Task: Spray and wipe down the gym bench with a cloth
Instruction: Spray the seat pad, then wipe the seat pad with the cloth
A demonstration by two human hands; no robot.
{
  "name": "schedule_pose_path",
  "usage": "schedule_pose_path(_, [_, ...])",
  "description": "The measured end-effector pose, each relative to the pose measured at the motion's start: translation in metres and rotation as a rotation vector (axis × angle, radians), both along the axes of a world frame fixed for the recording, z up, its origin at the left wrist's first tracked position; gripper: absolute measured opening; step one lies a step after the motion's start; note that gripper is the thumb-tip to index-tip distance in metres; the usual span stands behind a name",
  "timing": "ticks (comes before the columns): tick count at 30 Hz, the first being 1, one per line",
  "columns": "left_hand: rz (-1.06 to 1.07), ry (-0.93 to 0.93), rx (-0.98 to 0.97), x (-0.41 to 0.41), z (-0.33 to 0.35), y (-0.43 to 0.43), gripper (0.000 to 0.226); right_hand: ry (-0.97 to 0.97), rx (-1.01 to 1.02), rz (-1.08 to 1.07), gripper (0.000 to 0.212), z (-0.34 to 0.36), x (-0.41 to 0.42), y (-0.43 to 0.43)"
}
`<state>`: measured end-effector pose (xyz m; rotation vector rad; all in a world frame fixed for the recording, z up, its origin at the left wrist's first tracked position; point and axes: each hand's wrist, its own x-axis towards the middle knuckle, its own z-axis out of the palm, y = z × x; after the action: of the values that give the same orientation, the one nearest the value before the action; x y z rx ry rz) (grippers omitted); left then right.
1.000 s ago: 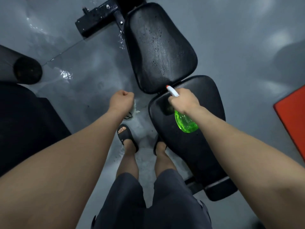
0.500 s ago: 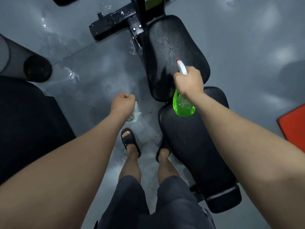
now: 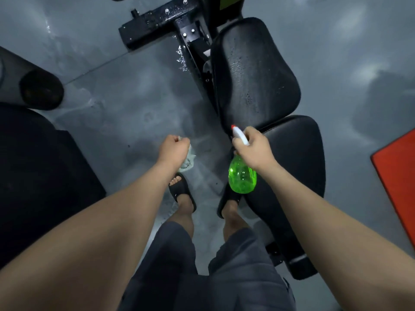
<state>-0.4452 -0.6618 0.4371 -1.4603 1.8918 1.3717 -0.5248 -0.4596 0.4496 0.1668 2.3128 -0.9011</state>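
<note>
The black bench (image 3: 256,70) runs lengthwise straight ahead, its far pad beaded with droplets. Over its near pad, the right hand (image 3: 254,149) grips a green spray bottle (image 3: 242,176), its white nozzle aimed up and ahead. The left hand (image 3: 173,149) is fisted round a pale cloth (image 3: 188,161) beside the bench.

I log the spray bottle (image 3: 242,176) as bright green, white head, red nozzle tip. The bench pads (image 3: 253,70): black, upper one droplet-speckled. The cloth (image 3: 188,160): pale grey, possibly greenish; light poor. The floor (image 3: 134,108): grey. The mat (image 3: 397,176): orange-red.
</note>
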Motion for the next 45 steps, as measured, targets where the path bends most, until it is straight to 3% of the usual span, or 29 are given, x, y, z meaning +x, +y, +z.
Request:
schedule_pose_path(6, [0.143,0.033,-0.022,0.038,-0.044,-0.043,0.006,-0.028,-0.002,0.1,0.019,-0.053,0.04,-0.046])
schedule_pose_path(12, [0.338,0.124,-0.055,0.065,-0.133,-0.059,0.009,-0.118,0.095,0.209,0.01,-0.173,0.053,-0.085])
schedule_pose_path(19, [0.636,0.172,-0.061,0.075,-0.26,-0.065,0.004,-0.194,0.181,0.155,0.025,-0.337,0.058,-0.114])
schedule_pose_path(23, [0.608,0.214,-0.071,0.064,-0.308,-0.074,0.003,-0.184,0.223,0.179,0.027,-0.408,0.055,-0.127])
schedule_pose_path(28, [0.619,0.313,0.063,0.044,-0.333,-0.079,0.026,-0.145,0.254,0.236,0.033,-0.453,0.056,-0.135])
schedule_pose_path(32, [0.426,0.368,0.021,0.016,-0.323,-0.089,0.024,-0.165,0.246,0.279,0.03,-0.456,0.049,-0.137])
schedule_pose_path(36, [0.392,0.469,-0.011,-0.001,-0.309,-0.106,0.017,-0.136,0.386,0.296,0.052,-0.432,0.039,-0.15])
schedule_pose_path(38, [0.386,0.544,-0.025,-0.012,-0.296,-0.114,0.017,-0.089,0.161,0.16,0.04,-0.413,0.024,-0.172])
schedule_pose_path(40, [0.386,0.617,-0.041,-0.021,-0.285,-0.119,0.018,-0.109,-0.3,-0.056,0.029,-0.379,0.011,-0.196])
schedule_pose_path(42, [0.358,0.675,-0.055,-0.027,-0.278,-0.123,0.012,-0.222,-0.666,-0.136,0.038,-0.346,0.002,-0.211])
schedule_pose_path(45, [0.293,0.721,-0.126,-0.026,-0.272,-0.129,0.006,-0.122,-0.815,-0.072,0.031,-0.321,-0.004,-0.223])
